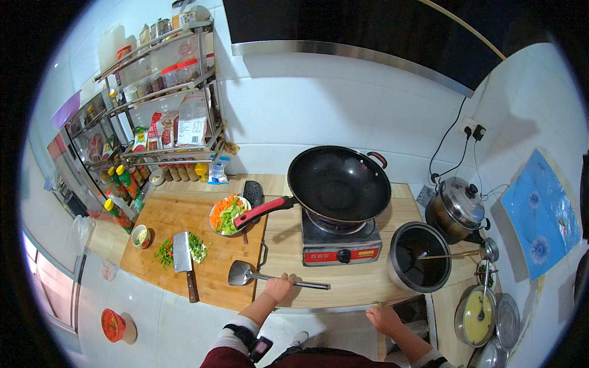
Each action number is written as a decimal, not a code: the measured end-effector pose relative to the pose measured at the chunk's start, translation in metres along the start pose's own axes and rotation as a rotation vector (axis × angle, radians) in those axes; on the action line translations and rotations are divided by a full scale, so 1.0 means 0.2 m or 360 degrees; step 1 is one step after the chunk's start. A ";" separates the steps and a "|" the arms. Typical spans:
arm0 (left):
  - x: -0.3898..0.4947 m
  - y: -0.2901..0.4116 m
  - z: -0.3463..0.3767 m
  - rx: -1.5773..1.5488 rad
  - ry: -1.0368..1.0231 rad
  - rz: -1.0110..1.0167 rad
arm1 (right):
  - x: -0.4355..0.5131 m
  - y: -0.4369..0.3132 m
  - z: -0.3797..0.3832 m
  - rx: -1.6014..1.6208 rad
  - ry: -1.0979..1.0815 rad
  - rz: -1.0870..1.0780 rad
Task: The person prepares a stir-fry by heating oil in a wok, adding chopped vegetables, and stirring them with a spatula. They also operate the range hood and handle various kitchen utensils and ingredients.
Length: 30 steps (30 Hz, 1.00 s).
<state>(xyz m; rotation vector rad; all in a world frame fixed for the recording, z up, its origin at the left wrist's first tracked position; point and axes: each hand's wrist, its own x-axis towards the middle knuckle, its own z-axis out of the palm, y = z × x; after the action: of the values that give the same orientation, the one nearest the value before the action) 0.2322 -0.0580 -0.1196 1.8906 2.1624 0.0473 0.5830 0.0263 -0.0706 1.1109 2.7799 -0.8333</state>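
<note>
My left hand (pixel 279 288) grips the handle of a metal wok spatula (pixel 240 273), whose blade lies on the wooden cutting board (pixel 216 296). At the counter's front edge, my right hand (pixel 384 319) has curled fingers; whether they grip anything is hidden. A black wok (pixel 338 184) with a red-and-black handle sits on the portable gas stove (pixel 343 246). On the board, a cleaver (pixel 182 253) rests among chopped green herbs (pixel 164 254). A bowl of cut orange and green vegetables (pixel 228 215) and a small bowl of minced pieces (pixel 141 237) are also there.
A dark inner pot (pixel 421 257) with a wooden stick stands right of the stove. Behind it is a lidded metal pot (pixel 455 209). Yellow liquid fills a pan (pixel 476 317) at right. A spice rack (pixel 161 101) and bottles (pixel 126 179) line the left; a range hood (pixel 349 48) hangs overhead.
</note>
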 end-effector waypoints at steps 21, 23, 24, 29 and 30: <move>-0.26 0.34 -0.39 -0.0743 0.1176 0.0848 | 0.19 -0.37 -0.04 0.2074 -0.0663 0.0480; -0.29 0.35 -0.35 -0.0793 0.0839 0.0765 | 0.15 -0.37 -0.04 0.2339 -0.0775 0.0532; -0.29 0.36 -0.32 -0.0775 0.0569 0.0700 | 0.13 -0.38 -0.03 0.2446 -0.0840 0.0526; -0.25 0.36 -0.15 -0.1991 -0.0341 0.0754 | 0.09 -0.42 0.05 0.2956 -0.1289 0.0317; -0.21 0.35 -0.13 -0.2031 -0.0575 0.0783 | 0.08 -0.42 0.06 0.2959 -0.1337 0.0345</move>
<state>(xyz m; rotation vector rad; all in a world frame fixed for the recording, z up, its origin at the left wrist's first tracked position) 0.2995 -0.0850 -0.0719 1.3620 0.8976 0.8603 0.5141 -0.0197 -0.0445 0.5580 0.6549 -2.8769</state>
